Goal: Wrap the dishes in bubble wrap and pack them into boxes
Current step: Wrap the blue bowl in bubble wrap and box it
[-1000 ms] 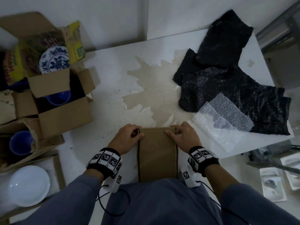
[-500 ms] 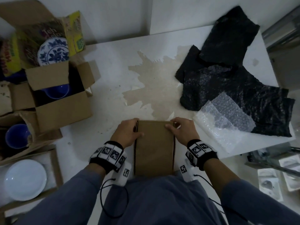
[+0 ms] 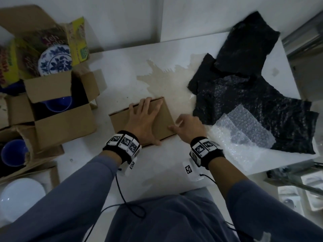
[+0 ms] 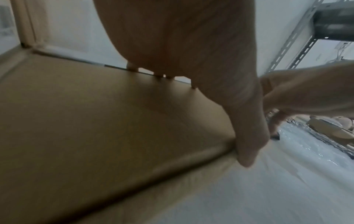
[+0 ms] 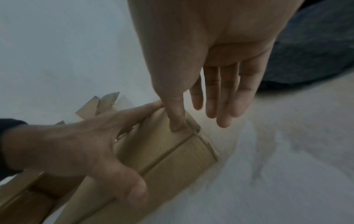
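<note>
A closed brown cardboard box [image 3: 164,119] lies skewed on the white table [image 3: 122,70]. My left hand [image 3: 141,119] spans its top, fingertips at the far edge and thumb curled over the near edge; the left wrist view shows that thumb [image 4: 247,136] against the box [image 4: 95,121]. My right hand [image 3: 187,126] is at the box's right corner. In the right wrist view its thumb [image 5: 177,121] presses the box [image 5: 182,151] top while its fingers stay straight off the edge. Clear bubble wrap [image 3: 244,131] and black wrap sheets [image 3: 253,102] lie to the right.
At the left stand open cartons: one holds a blue bowl [image 3: 57,105], and a printed one behind it holds a blue-patterned plate [image 3: 55,61]. Another blue bowl [image 3: 12,152] and a white plate [image 3: 19,198] sit lower left. A metal rack [image 3: 304,35] is at the right.
The box has moved away from my body onto the table and turned crosswise. My left hand shifted from its left edge onto its top; my right hand now touches only the corner.
</note>
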Tool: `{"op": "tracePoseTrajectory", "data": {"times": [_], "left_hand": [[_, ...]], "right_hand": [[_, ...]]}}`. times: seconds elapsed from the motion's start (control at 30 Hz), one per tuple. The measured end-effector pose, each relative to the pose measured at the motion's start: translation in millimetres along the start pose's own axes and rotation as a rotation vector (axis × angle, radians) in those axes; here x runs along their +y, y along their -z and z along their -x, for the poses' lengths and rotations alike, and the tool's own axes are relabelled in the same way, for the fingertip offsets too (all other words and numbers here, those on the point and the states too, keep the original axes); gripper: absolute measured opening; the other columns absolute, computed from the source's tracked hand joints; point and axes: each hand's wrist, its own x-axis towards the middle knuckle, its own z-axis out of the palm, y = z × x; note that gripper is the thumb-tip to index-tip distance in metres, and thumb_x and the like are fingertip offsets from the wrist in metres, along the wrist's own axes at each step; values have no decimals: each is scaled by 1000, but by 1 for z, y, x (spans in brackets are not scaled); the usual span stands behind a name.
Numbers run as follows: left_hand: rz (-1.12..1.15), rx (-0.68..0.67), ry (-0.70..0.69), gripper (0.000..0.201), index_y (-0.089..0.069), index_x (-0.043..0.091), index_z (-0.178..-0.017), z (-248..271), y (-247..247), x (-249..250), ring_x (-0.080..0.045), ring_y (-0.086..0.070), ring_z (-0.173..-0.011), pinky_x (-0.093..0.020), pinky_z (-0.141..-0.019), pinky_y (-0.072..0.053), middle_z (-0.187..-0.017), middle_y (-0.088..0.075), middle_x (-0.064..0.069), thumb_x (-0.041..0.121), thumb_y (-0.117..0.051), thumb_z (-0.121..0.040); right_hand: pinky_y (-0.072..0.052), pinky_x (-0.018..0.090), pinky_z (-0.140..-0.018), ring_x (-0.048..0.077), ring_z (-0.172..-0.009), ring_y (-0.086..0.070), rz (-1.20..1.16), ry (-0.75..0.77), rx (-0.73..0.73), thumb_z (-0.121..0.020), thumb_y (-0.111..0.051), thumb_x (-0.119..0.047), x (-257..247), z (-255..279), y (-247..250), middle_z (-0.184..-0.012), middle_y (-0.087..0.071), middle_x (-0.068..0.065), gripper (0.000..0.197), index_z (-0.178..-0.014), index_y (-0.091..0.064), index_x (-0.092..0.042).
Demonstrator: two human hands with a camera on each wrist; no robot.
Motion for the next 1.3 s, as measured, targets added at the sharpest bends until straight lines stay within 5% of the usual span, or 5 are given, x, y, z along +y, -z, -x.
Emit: {"op": "tracePoseTrajectory", "data": {"times": [0.17,0.5,0.7,1.17,1.3], "left_hand": [[9,112,-98,144,-3,30,-156,1,-8,-3,-35,-13,-148,-63,-115,-14,-162,-9,-14,83,-71,-41],[13,97,-81,147,-12,20,-151,16,-9,-23,-33,7,-151,-67,-115,2,-162,4,-14,86,-70,-32],[39,108,-87,128,-30,29,-146,14,-9,-24,-34,-16,-147,-63,-112,-16,-159,-14,-13,82,-67,-36],[50,200,-72,87,-31,34,-151,-88,62,-24,-29,5,-152,-66,-116,-4,-165,1,-13,36,-75,-76],[235,345,-110,66,-51,27,-144,-119,73,-47,-37,-14,-149,-61,-102,-42,-160,-21,-17,-2,-60,-84]], "right_hand": [[-44,44,-104,28,-136,-36,13,366,-194,-66,-86,-28,-16,-15,7,-159,-9,-3,120,-155,-5,-26],[-27,57,-113,32,-146,-15,585,508,-246,-37,-89,-65,-23,-37,13,-158,29,1,166,-151,24,-21],[-33,50,-111,28,-145,-20,537,472,-247,-39,-91,-56,-27,-36,5,-162,12,3,160,-153,17,-22],[-36,52,-105,33,-143,-24,637,218,-50,-74,-82,-27,-38,-141,85,-162,9,13,119,-155,4,-13],[-49,45,-80,38,-112,-52,503,187,159,-82,-63,-9,-46,-180,113,-142,-35,18,65,-140,-34,-10]]}}
